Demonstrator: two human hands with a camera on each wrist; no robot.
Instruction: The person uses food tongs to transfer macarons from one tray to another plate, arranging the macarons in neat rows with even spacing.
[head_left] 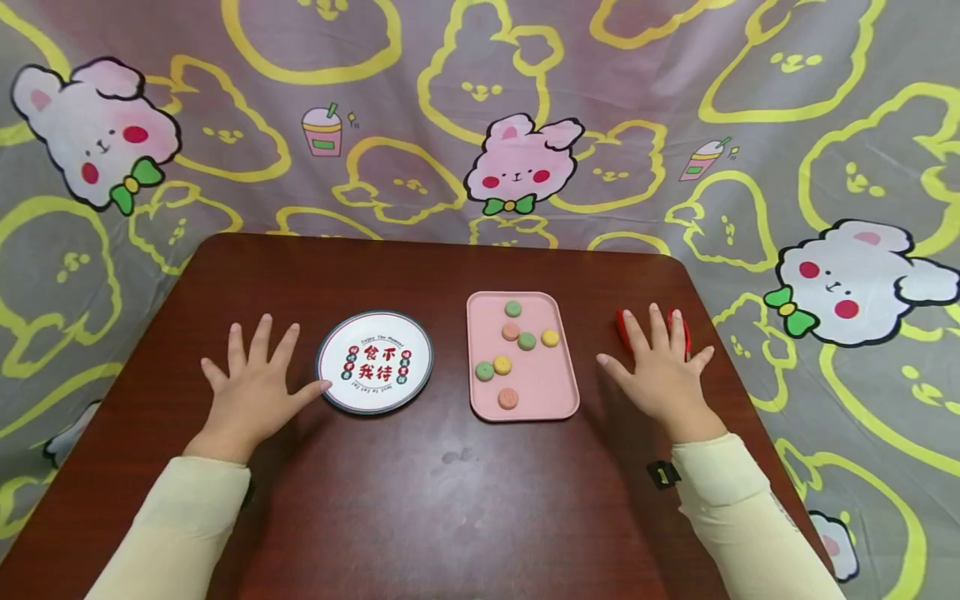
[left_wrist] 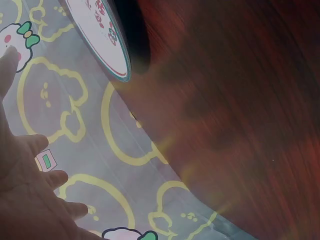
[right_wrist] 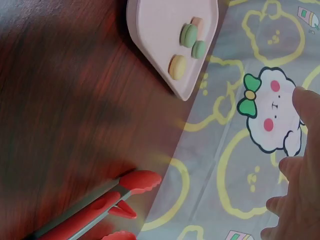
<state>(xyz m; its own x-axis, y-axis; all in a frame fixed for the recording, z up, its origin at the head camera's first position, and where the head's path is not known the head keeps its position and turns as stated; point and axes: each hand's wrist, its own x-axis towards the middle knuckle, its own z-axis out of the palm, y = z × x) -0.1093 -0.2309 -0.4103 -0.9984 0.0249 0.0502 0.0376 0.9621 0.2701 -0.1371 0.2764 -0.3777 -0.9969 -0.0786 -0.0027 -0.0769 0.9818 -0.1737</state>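
My left hand [head_left: 253, 392], fingers spread, hovers left of a round white plate [head_left: 375, 362] with a dark rim and red lettering; its thumb tip overlaps the plate's left edge in the head view. On the right, my right hand [head_left: 663, 375] is spread above red tongs [head_left: 624, 332], hiding most of them. The right wrist view shows the tongs [right_wrist: 95, 209] lying on the table below that hand. Between the hands lies a pink rectangular tray [head_left: 536, 387] holding several small macarons [head_left: 527, 341] in green, yellow and orange-pink. Neither hand holds anything.
The dark brown wooden table [head_left: 442, 517] carries all of these. Behind it and along its sides hangs a grey curtain [head_left: 405, 108] with yellow outlines and cartoon rabbits. A small black item [head_left: 663, 475] shows beside the right wrist.
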